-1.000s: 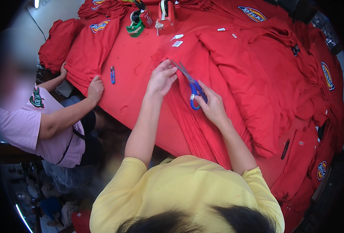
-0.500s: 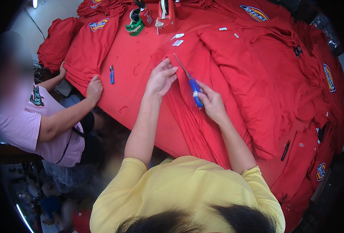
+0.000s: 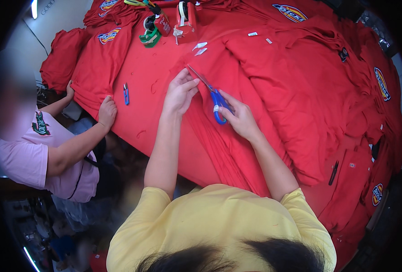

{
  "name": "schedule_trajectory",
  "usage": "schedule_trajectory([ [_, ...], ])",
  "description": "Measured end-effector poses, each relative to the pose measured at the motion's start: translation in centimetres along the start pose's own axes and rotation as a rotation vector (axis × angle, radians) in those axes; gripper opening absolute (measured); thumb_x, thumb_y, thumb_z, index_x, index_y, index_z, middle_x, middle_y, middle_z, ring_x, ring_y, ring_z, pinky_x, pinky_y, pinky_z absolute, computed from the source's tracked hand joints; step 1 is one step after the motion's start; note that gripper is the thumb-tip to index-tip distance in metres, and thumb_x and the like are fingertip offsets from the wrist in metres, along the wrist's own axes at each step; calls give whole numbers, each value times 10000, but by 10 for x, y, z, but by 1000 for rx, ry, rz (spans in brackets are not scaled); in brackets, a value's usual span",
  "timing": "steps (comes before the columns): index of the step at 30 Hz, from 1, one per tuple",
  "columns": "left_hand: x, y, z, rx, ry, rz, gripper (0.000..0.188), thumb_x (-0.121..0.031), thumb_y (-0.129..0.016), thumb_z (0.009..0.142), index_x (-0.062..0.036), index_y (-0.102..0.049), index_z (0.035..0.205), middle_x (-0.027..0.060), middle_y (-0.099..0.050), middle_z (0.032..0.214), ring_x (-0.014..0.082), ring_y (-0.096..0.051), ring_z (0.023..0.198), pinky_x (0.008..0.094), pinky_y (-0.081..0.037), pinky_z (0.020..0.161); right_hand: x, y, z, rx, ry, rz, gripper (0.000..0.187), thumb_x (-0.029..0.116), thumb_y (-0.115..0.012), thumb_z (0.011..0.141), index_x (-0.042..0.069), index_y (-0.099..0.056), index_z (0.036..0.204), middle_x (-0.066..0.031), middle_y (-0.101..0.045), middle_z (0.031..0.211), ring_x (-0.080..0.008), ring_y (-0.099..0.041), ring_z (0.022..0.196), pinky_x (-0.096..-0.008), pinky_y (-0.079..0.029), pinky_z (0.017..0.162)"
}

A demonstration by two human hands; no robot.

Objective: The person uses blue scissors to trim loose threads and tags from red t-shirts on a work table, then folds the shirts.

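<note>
**Inspector:** Scissors (image 3: 213, 100), blue-handled, lie angled across the folded red garment (image 3: 228, 136), blades pointing up and left. The right hand (image 3: 239, 119) is closed around the handles, fingers through the loops.

**Clerk:** And the other hand?

**Inspector:** The left hand (image 3: 180, 92) sits just left of the scissors, fingers bent and pressing the cloth beside the blades; whether it pinches anything, I cannot tell.

**Clerk:** Surroundings?

**Inspector:** Far left of the scissors, a small blue clipper (image 3: 126, 94) lies on the red-covered table (image 3: 151, 109). Beyond it, a co-worker's hand (image 3: 107, 112) rests flat on a shirt edge. Above the scissors stand tape dispensers (image 3: 185, 18).
</note>
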State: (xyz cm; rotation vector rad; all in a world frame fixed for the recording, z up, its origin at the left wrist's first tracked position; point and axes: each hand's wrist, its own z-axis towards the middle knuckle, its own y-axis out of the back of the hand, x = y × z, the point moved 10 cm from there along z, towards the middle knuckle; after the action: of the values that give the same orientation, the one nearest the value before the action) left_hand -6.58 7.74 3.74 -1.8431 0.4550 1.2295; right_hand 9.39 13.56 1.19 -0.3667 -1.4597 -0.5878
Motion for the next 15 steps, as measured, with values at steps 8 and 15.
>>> schedule_trajectory([
  [8, 0, 1, 4, 34, 8, -37, 381, 63, -541, 861, -31, -509, 1228, 54, -616, 991, 155, -608, 942, 291, -504, 827, -7, -5, 0, 55, -158, 167, 488, 178, -576, 918, -1, -453, 1355, -109, -633, 1044, -140, -616, 866, -255, -488, 738],
  [15, 8, 34, 18, -74, -92, -201, 144, -38, -626, 852, -51, -588, 990, 11, -622, 883, 82, -575, 772, 222, -441, 637, -16, -4, -4, 70, -242, 289, 435, 119, -546, 924, 2, -474, 1337, -79, -635, 1017, -85, -590, 718, -193, -453, 562],
])
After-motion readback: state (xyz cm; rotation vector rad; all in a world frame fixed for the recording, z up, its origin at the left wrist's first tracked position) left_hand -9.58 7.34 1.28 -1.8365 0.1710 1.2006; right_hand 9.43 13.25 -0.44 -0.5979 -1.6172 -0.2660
